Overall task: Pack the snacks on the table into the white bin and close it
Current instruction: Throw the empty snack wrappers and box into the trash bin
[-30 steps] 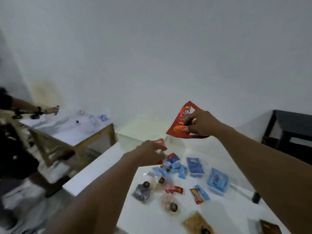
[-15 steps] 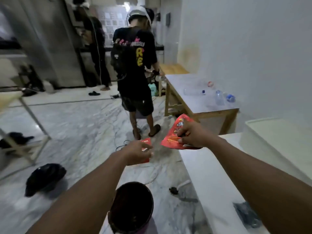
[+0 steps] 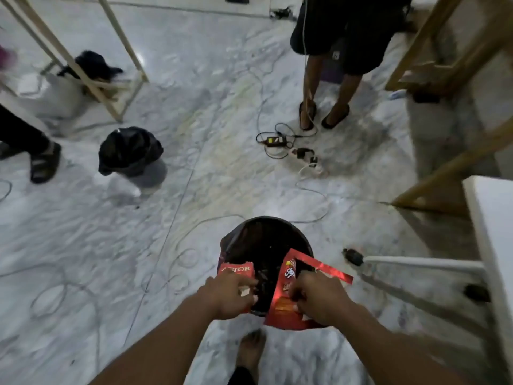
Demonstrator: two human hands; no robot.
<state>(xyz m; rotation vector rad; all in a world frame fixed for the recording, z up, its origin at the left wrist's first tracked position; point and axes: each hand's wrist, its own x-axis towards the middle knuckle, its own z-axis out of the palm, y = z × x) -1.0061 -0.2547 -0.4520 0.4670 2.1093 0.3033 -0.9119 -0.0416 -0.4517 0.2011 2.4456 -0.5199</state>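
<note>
My left hand [image 3: 231, 297] grips a small red snack box [image 3: 238, 271] marked with white letters. My right hand [image 3: 319, 297] grips a large red snack bag [image 3: 286, 298], its torn top flap sticking out to the right. Both hands hover over a round bin lined with a black bag [image 3: 263, 245] that stands on the marble floor. The white table [image 3: 494, 218] shows only as an edge at the right. The white bin and the other snacks are out of view.
A person stands ahead at the upper right [image 3: 336, 51], with a charger and cables [image 3: 288, 148] on the floor near their feet. A black rubbish bag [image 3: 129, 151] lies at the left. Wooden table legs [image 3: 444, 168] stand at the right. My foot [image 3: 249, 348] is below the bin.
The view has swung from the table to the left and down to the floor. Both hands, still holding the red packets, have come down over the black-lined bin.
</note>
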